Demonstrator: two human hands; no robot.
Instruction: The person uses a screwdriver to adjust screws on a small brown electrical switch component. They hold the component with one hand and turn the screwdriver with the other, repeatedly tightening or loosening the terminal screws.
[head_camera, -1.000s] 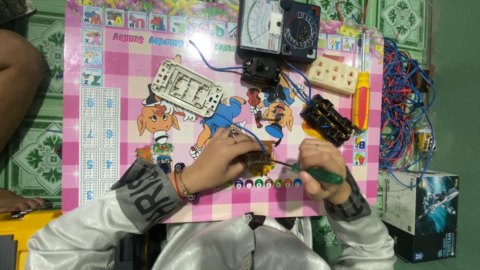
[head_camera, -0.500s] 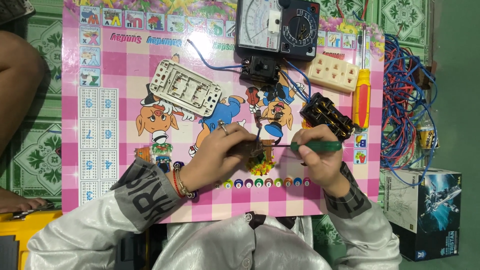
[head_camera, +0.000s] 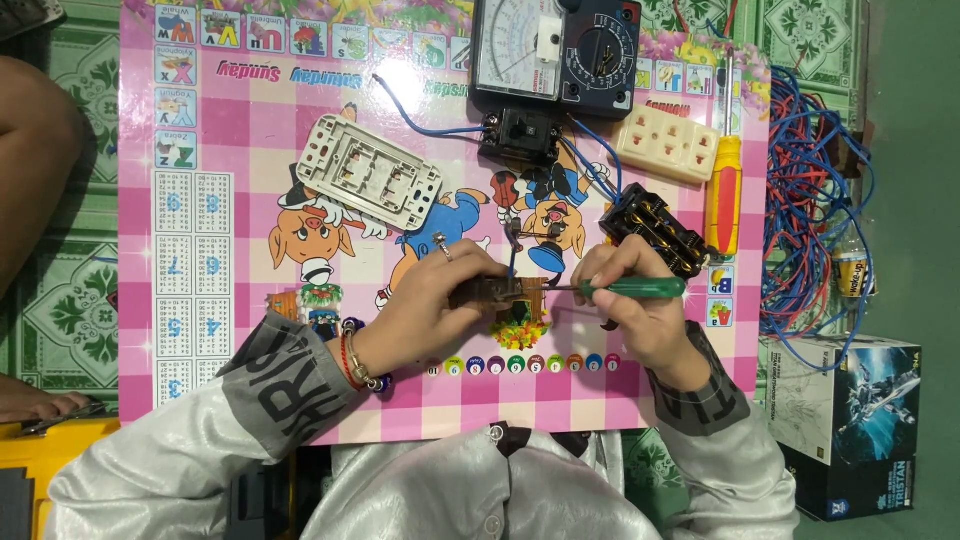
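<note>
I see a small brown electrical part (head_camera: 490, 291) mid-table, pinched in the left hand (head_camera: 425, 315), while the right hand (head_camera: 635, 315) grips a green-handled screwdriver (head_camera: 630, 288) with its tip at the part, a black terminal block (head_camera: 655, 232) just beyond, and bare pink tabletop (head_camera: 220, 300) leftward.

A small dark rectangular electrical part (head_camera: 488, 291) lies low on the pink cartoon-printed table top, pinched between fingers, with a thin blue wire (head_camera: 511, 262) rising from its top edge. A green-handled screwdriver (head_camera: 632, 288) lies level, its slim metal shaft pointing left so the tip meets the part's right side.
</note>
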